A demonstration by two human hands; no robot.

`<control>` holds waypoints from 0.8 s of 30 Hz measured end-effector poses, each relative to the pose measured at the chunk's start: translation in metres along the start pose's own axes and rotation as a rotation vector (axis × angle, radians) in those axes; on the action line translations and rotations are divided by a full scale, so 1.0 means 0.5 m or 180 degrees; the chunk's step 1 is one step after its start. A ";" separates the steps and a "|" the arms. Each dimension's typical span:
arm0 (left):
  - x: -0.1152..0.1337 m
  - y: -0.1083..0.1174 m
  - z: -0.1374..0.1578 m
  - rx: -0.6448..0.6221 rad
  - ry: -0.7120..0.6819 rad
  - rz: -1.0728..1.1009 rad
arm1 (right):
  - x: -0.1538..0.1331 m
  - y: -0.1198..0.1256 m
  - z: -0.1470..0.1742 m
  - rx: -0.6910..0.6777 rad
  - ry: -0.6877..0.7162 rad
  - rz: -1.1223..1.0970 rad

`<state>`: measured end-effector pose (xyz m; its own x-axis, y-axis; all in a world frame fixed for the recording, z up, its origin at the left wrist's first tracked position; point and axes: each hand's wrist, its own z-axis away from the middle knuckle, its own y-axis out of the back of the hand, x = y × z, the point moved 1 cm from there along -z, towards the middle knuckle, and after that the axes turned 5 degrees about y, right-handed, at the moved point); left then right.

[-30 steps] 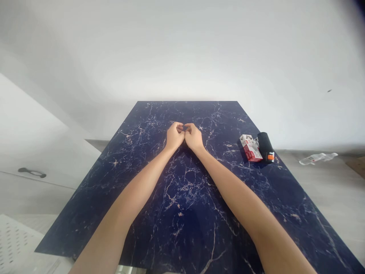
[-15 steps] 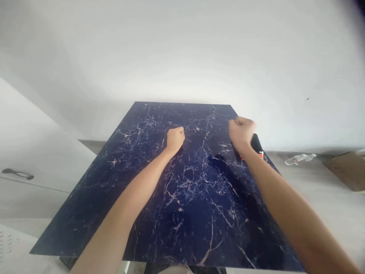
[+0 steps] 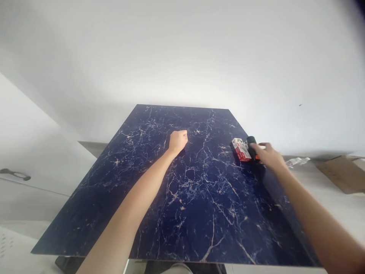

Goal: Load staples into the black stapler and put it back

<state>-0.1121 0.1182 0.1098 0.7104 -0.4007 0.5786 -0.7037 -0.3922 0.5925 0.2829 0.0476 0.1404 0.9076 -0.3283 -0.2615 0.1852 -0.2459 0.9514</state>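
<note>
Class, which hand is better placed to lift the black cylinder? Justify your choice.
The right hand seems better placed: it is at the black cylinder. The left hand is a fist farther off, with the red-and-white box between.

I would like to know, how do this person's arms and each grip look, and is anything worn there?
The left arm and right arm show no sleeves, watch or bracelet. The left grip and right grip are ungloved human hands; small rings cannot be ruled out.
</note>
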 end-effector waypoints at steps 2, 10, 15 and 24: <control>0.004 0.001 0.004 0.0019 -0.0077 -0.0005 | -0.035 -0.005 0.007 -0.0223 0.0105 0.0196; -0.050 0.119 0.040 0.0747 0.0129 -0.0330 | -0.271 -0.042 0.082 -0.0348 0.0653 0.0280; -0.139 0.275 0.099 0.1088 0.0395 -0.0737 | -0.511 -0.073 0.160 -0.0736 0.1285 -0.0505; -0.237 0.425 0.158 0.0989 0.0870 -0.0780 | -0.819 -0.130 0.347 -0.1360 0.2016 -0.1492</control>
<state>-0.3466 0.0170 0.1232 0.8033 -0.0496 0.5935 -0.4554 -0.6935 0.5584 -0.1662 0.0399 0.1576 0.7179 0.3165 -0.6201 0.5987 0.1739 0.7819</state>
